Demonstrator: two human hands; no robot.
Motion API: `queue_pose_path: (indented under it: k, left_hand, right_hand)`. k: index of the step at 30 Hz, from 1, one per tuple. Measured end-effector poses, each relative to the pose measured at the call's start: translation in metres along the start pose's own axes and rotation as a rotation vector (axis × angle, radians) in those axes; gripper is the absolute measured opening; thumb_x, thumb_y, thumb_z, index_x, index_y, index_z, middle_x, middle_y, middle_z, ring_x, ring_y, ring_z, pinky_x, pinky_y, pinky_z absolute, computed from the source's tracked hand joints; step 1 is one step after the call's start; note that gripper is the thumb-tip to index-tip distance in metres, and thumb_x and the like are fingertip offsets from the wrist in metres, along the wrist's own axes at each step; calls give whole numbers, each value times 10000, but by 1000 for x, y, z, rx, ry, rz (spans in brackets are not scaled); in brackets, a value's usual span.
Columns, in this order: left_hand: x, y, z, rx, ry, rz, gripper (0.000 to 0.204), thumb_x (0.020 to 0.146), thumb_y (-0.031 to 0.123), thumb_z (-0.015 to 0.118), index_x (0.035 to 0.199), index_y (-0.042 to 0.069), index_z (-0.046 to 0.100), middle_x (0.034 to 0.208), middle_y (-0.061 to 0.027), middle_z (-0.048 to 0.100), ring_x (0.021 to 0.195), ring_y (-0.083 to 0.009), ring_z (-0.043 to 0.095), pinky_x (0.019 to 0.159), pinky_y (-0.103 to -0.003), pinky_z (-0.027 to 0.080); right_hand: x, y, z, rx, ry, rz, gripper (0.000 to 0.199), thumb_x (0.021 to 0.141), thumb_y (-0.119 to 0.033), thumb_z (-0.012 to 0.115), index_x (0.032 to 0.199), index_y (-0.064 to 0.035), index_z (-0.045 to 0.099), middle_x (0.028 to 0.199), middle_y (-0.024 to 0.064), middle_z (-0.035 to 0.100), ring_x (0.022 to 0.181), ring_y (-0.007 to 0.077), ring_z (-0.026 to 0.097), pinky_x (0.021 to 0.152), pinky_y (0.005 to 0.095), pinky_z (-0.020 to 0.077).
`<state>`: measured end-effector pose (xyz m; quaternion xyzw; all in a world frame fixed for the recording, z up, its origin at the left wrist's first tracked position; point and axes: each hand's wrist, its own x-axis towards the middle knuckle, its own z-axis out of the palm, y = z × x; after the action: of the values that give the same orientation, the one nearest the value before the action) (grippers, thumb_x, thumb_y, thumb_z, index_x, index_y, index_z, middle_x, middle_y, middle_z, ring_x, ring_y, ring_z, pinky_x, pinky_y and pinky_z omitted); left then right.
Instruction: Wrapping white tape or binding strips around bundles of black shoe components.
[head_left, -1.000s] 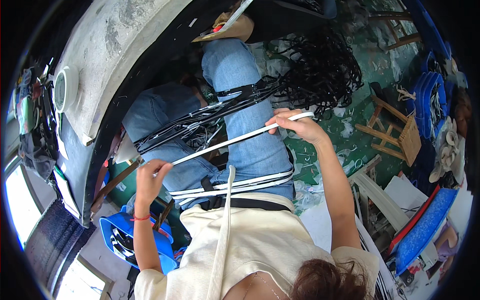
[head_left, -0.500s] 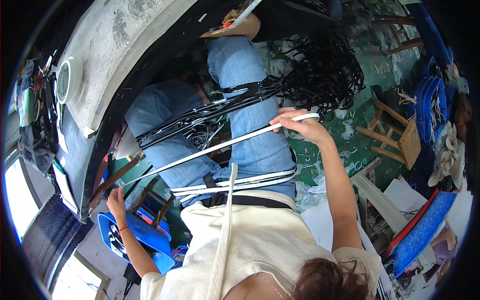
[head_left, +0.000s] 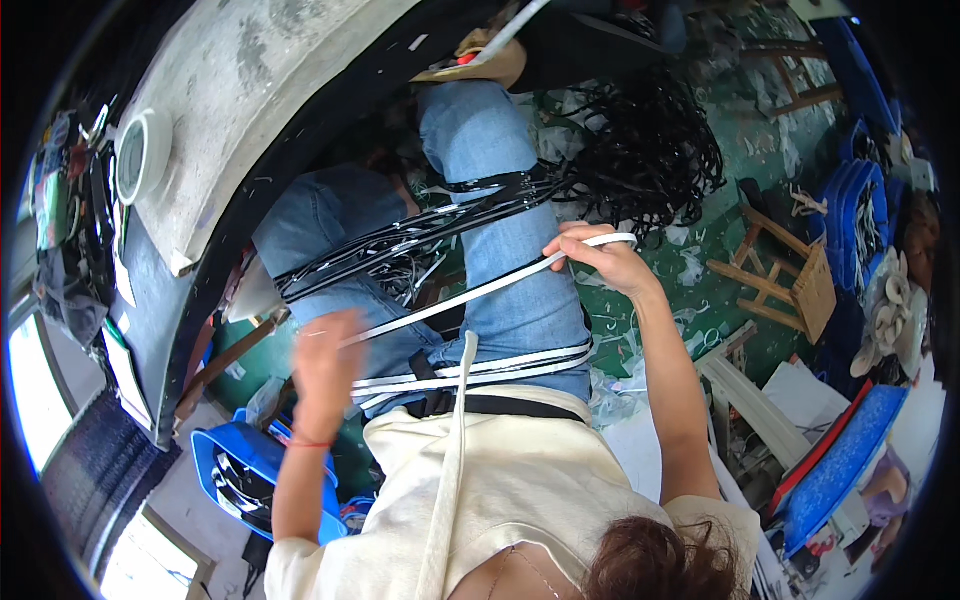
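My right hand [head_left: 600, 262] is closed in a pinch on a narrow white strip [head_left: 470, 293] with a dark edge, and a short looped end sticks out past the fingers. From there the strip runs slantwise over my thighs toward my left hand [head_left: 330, 365]. That hand is smeared by motion, so its fingers and any grip on the strip cannot be made out. Black strips [head_left: 400, 243] with pale flecks lie across both thighs, trailing into a tangled black heap [head_left: 645, 150] at the far right. Several white strips [head_left: 530, 364] lie across my lap near the waist.
A grey worktop [head_left: 225, 110] with a white tape roll [head_left: 143, 157] stands at the left. Below it is a blue bin [head_left: 215, 440] holding dark pieces. A wooden stool [head_left: 815, 290] lies to the right, with scraps strewn over the green floor [head_left: 745, 190].
My left hand has moved from the far left, beside the bin, inward to my left thigh. The strip's visible span is shorter and sags slightly. My right hand has barely moved.
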<state>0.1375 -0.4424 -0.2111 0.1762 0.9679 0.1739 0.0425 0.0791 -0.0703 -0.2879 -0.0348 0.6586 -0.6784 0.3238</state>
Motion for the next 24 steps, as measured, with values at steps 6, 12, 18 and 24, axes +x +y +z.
queue_pose_path:
  k: [6, 12, 18, 24]
  left_hand:
    - [92, 83, 50, -547, -309, -89, 214, 811, 246, 672, 843, 34, 663, 751, -108, 650, 643, -262, 622, 588, -343, 481]
    - [93, 57, 49, -727, -540, -255, 203, 841, 216, 653, 812, 15, 662, 631, -83, 629, 556, -155, 609, 517, -278, 450]
    - [54, -5, 19, -713, -619, -390, 204, 847, 206, 662, 789, 11, 650, 620, -32, 607, 561, -66, 548, 510, -229, 413]
    - [10, -55, -9, -711, -595, -530, 198, 842, 185, 664, 779, -2, 645, 621, -13, 593, 589, -63, 543, 530, -218, 410]
  right_hand:
    - [2, 0, -3, 9, 10, 53, 272, 897, -227, 546, 921, -4, 700, 717, 69, 662, 877, 149, 515, 853, 308, 389]
    - [3, 4, -10, 31, -54, 47, 263, 896, -212, 548, 959, -9, 702, 790, 85, 695, 918, 149, 528, 946, 316, 353]
    - [-1, 5, -11, 85, -42, 72, 278, 897, -239, 556, 968, -14, 702, 793, 76, 696, 938, 161, 551, 1024, 335, 311]
    - [0, 6, -10, 86, -46, 84, 284, 897, -242, 555, 983, -13, 699, 797, 80, 696, 931, 160, 550, 1032, 337, 295]
